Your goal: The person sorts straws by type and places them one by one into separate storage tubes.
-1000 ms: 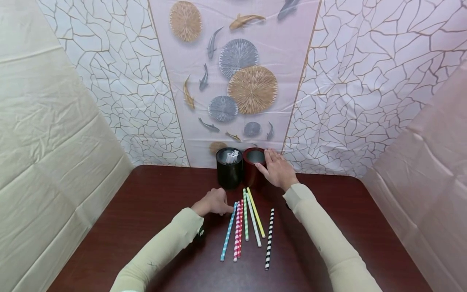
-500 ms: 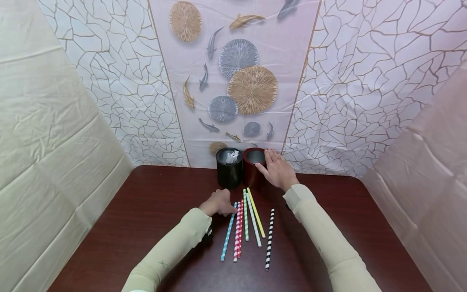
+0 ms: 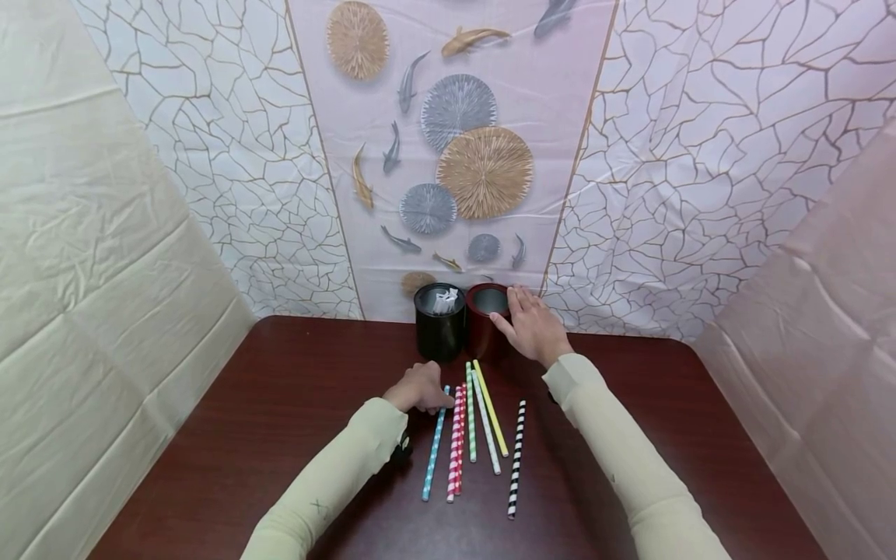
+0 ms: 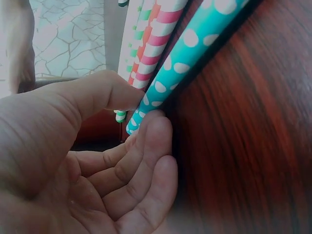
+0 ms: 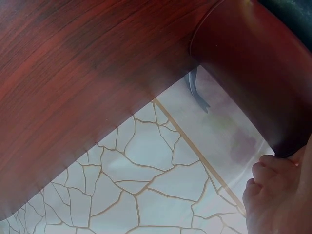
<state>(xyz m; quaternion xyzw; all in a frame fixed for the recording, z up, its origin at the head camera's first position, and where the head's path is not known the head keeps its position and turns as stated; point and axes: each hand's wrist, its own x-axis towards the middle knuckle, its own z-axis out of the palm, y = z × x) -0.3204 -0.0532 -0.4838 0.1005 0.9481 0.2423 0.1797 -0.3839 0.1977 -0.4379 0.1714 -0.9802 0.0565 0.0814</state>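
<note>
My left hand (image 3: 420, 386) pinches the upper end of a blue paper straw with white dots (image 3: 434, 455) between thumb and fingers. In the left wrist view, the thumb lies against the straw's near side and the fingertips come from beneath. Close to its right lie a pink-striped straw (image 3: 453, 459) and a red straw (image 3: 461, 447). My right hand (image 3: 535, 327) rests with fairly straight fingers on the right side of a dark red cup (image 3: 483, 330), fingertips at its rim. In the right wrist view, the cup's wall (image 5: 253, 63) stands beside the curved fingers.
A black cup (image 3: 439, 334) with white paper bits (image 3: 446, 302) inside stands left of the red cup. Green-striped (image 3: 470, 428), pale (image 3: 488, 435) and yellow (image 3: 492, 416) straws lie mid-table, a black-striped one (image 3: 516, 459) farther right. A patterned cloth (image 3: 630, 233) hangs behind.
My left hand has moved slightly right and now pinches the blue straw, whose upper end has shifted a little left. My right hand keeps its place on the red cup.
</note>
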